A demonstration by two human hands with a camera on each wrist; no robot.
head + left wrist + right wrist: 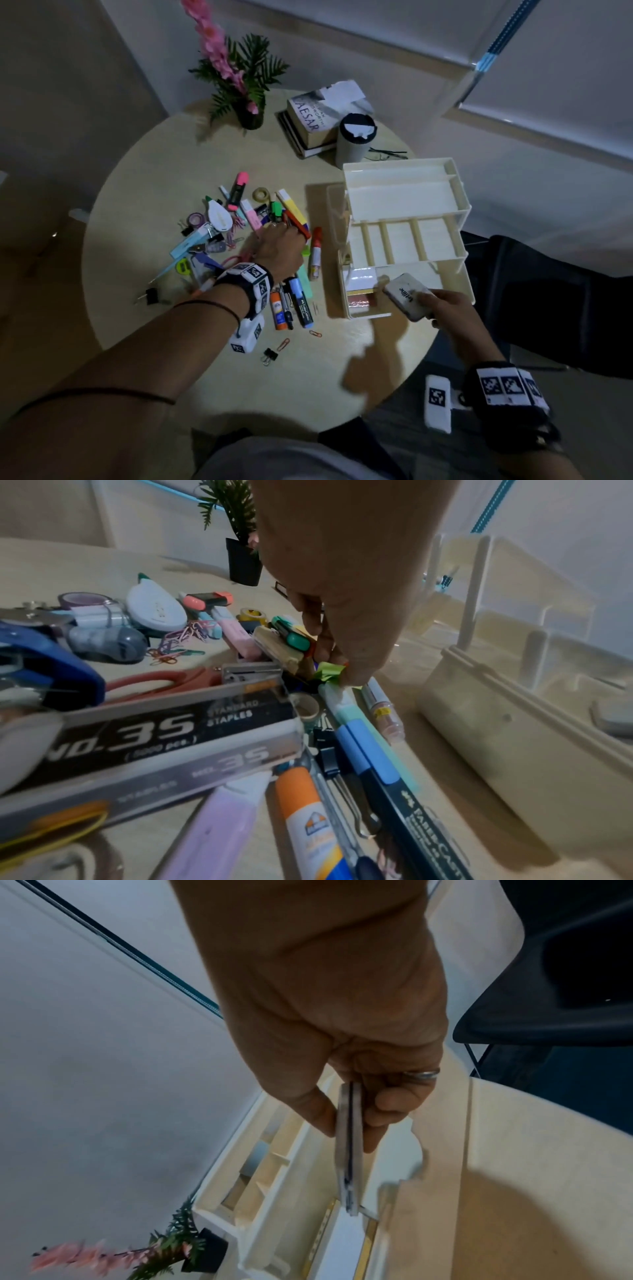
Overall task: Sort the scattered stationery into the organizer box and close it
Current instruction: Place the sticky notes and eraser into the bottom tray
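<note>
- Right hand: grip clamped on a flat white case, thumb on one face, fingers on the other (right wrist view). Printed label not legible enough to name it.
- Case sits over the near, lowest tier of the organizer box, just beside the sticky-note pads already in that tier. Its long axis runs diagonally across the tier; judged: needs squaring to the tier walls and lowering.
- Organizer box open, tiers fanned out, at the right of the tabletop; lid not yet closed.
- Left hand: fingertips pinching a small green item in the stationery pile; what it is, cannot tell.
- Pile lies left of the box, nearer the left hand; the box is nearer the right.
- Judged: early in the task, most items unsorted.
</note>
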